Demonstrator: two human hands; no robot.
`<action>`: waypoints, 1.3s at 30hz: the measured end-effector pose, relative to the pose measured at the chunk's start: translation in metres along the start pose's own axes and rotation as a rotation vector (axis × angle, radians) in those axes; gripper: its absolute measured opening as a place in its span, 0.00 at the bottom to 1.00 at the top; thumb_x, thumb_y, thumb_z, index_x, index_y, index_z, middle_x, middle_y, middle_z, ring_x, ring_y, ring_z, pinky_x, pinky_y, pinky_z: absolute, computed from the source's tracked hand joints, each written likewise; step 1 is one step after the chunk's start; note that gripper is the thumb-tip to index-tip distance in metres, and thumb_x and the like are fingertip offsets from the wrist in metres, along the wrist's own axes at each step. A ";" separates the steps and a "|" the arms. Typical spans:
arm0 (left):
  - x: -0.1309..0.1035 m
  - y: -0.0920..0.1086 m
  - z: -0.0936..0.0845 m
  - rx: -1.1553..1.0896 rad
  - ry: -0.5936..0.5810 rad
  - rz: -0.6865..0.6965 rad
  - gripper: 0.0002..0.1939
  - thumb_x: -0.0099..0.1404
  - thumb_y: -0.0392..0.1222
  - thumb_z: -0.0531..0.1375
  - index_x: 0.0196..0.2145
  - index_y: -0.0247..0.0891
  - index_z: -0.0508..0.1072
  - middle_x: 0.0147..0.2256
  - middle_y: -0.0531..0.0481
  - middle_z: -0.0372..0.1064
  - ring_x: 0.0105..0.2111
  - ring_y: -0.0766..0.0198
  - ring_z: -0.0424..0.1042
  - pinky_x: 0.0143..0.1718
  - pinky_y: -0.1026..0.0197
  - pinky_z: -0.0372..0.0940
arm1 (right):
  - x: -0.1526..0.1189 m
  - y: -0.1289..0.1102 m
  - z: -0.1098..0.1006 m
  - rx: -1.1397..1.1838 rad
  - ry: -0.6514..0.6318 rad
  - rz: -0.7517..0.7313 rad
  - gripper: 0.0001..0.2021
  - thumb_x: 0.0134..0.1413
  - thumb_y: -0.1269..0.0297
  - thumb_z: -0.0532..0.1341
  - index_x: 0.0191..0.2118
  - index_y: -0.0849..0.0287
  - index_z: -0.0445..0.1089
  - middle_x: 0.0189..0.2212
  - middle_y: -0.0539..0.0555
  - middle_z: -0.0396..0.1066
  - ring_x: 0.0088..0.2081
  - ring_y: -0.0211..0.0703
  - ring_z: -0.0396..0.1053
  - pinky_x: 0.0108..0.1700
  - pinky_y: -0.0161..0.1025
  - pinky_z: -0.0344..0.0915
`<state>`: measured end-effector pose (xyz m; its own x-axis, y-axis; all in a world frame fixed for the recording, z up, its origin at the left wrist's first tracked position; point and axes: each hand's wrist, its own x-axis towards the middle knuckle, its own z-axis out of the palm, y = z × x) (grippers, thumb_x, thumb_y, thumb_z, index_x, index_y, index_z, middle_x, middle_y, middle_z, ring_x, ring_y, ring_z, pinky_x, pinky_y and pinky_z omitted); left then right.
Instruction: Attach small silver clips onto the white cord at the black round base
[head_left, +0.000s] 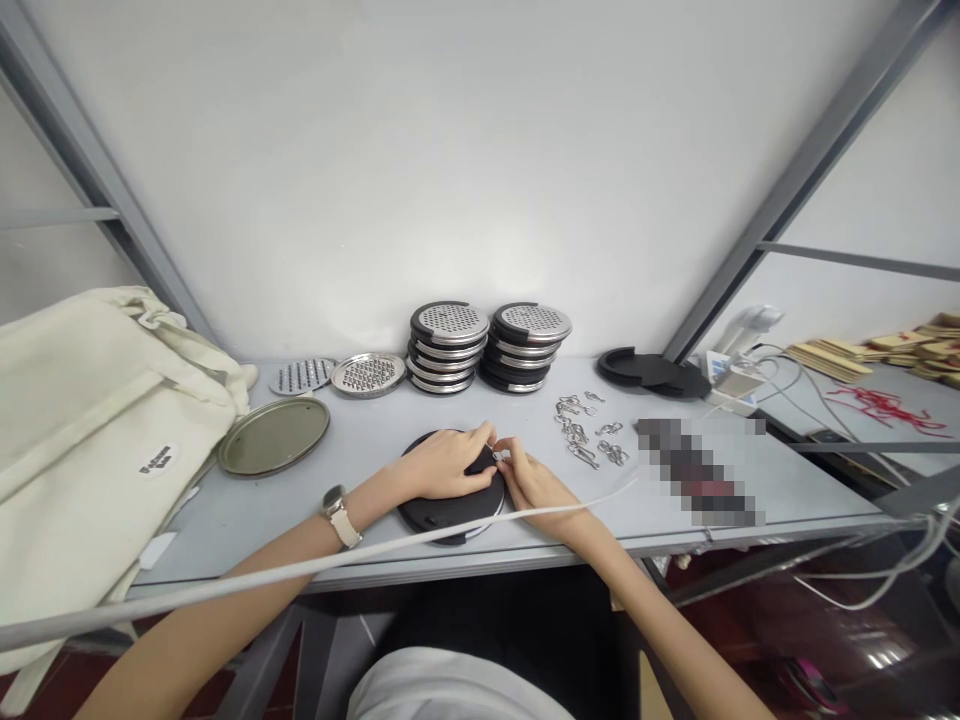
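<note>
A round black disc (442, 512) lies near the front edge of the grey table. Over its upper part rests my left hand (448, 463), fingers curved and pressing on it near its right rim. My right hand (532, 485) is at that rim, thumb and fingers pinched on a small shiny metal piece (499, 456), partly hidden between the fingertips. Several metal clips (576, 432) lie loose to the right of my hands. Behind stand two stacks of round graters in black holders, a left stack (448, 345) and a right stack (527, 345).
Two loose grater discs (369, 375) (302, 376) and an olive round plate (274, 436) lie left, beside a cream bag (97, 420). Black holders (637, 368) sit back right. A white cable (300, 565) crosses in front of the forearms. Metal posts flank the table.
</note>
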<state>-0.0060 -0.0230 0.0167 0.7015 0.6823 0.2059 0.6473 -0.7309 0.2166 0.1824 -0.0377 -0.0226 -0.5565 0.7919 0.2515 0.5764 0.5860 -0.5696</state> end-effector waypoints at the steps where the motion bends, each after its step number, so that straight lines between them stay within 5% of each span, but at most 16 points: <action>1: 0.000 0.000 0.000 0.003 -0.002 -0.001 0.10 0.65 0.45 0.52 0.40 0.38 0.55 0.28 0.52 0.66 0.27 0.60 0.69 0.25 0.63 0.56 | 0.000 0.000 0.000 0.017 -0.002 0.005 0.11 0.63 0.70 0.44 0.49 0.61 0.52 0.40 0.64 0.68 0.40 0.48 0.69 0.41 0.43 0.65; 13: 0.000 0.000 0.001 0.027 -0.002 -0.001 0.10 0.65 0.46 0.51 0.40 0.39 0.56 0.30 0.51 0.67 0.28 0.59 0.70 0.26 0.62 0.57 | -0.002 0.000 -0.003 0.155 -0.003 0.055 0.07 0.63 0.65 0.45 0.45 0.57 0.53 0.26 0.50 0.63 0.27 0.41 0.65 0.33 0.37 0.61; 18: 0.000 -0.001 0.003 0.049 0.006 -0.004 0.11 0.66 0.46 0.51 0.42 0.38 0.56 0.31 0.50 0.68 0.30 0.57 0.71 0.28 0.61 0.59 | 0.000 0.008 0.002 0.223 0.098 0.052 0.07 0.63 0.63 0.46 0.44 0.57 0.50 0.22 0.45 0.58 0.23 0.38 0.59 0.29 0.34 0.58; 24: 0.001 -0.002 0.004 0.068 0.008 -0.006 0.13 0.66 0.46 0.51 0.44 0.38 0.55 0.31 0.49 0.69 0.31 0.55 0.72 0.29 0.59 0.60 | 0.002 0.009 0.001 0.240 0.237 0.087 0.04 0.62 0.63 0.48 0.39 0.57 0.51 0.23 0.47 0.59 0.23 0.37 0.60 0.29 0.35 0.58; 33: 0.000 -0.002 0.003 0.057 0.011 -0.007 0.12 0.65 0.46 0.51 0.43 0.38 0.56 0.31 0.49 0.69 0.30 0.57 0.72 0.28 0.61 0.59 | 0.003 0.013 0.005 0.246 0.155 0.055 0.06 0.62 0.66 0.46 0.43 0.58 0.51 0.25 0.47 0.60 0.25 0.37 0.60 0.31 0.36 0.59; 39: 0.000 -0.001 0.002 0.070 0.020 -0.006 0.11 0.65 0.45 0.52 0.41 0.38 0.56 0.32 0.49 0.68 0.30 0.57 0.71 0.27 0.61 0.58 | 0.003 0.010 0.001 0.217 0.156 0.011 0.04 0.62 0.65 0.47 0.36 0.57 0.56 0.27 0.49 0.61 0.28 0.38 0.60 0.33 0.36 0.60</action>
<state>-0.0057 -0.0225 0.0148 0.6918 0.6865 0.2238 0.6714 -0.7256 0.1504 0.1860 -0.0300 -0.0284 -0.4418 0.8249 0.3525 0.4312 0.5398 -0.7229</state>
